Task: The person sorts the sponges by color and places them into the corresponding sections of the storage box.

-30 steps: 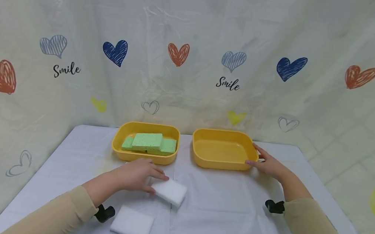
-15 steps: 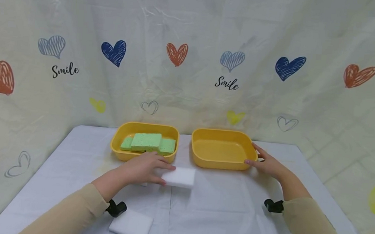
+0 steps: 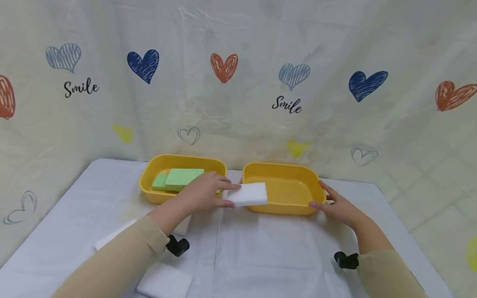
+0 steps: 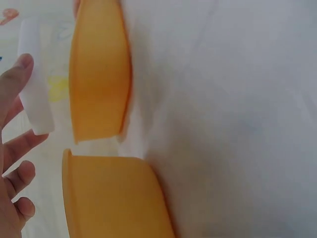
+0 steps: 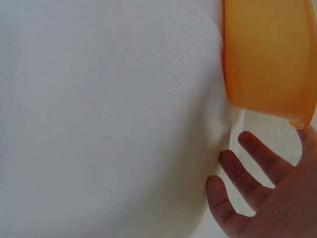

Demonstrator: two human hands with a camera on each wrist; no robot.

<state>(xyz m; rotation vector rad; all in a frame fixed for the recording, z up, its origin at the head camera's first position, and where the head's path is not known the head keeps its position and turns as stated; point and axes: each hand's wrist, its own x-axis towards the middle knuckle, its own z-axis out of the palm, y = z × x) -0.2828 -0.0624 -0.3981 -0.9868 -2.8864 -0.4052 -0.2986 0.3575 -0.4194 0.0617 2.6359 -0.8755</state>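
My left hand [image 3: 205, 191] pinches a white sponge [image 3: 249, 193] between thumb and fingers. The sponge overlaps the left front of the right yellow bin [image 3: 294, 192] in the head view. From the left wrist, the held sponge [image 4: 35, 84] shows edge-on, above the bin rims. My right hand [image 3: 341, 210] touches the right end of that same bin, thumb near the front corner and a finger farther back. In the right wrist view its other fingers are spread apart, off the bin wall [image 5: 270, 54]. Behind my left hand, green sponges [image 3: 182, 178] lie in the left yellow bin [image 3: 153, 197].
A white sponge [image 3: 165, 284] lies flat on the white-covered table [image 3: 270, 275] near the front. Two more white pieces, one a sponge [image 3: 182, 225] and one a pale edge [image 3: 116, 235], are partly hidden by my left arm. A heart-printed sheet [image 3: 242, 111] hangs behind the bins.
My left hand has carried the white sponge up and to the right, from over the table to the right bin's front rim. My right hand stays at the bin's end.
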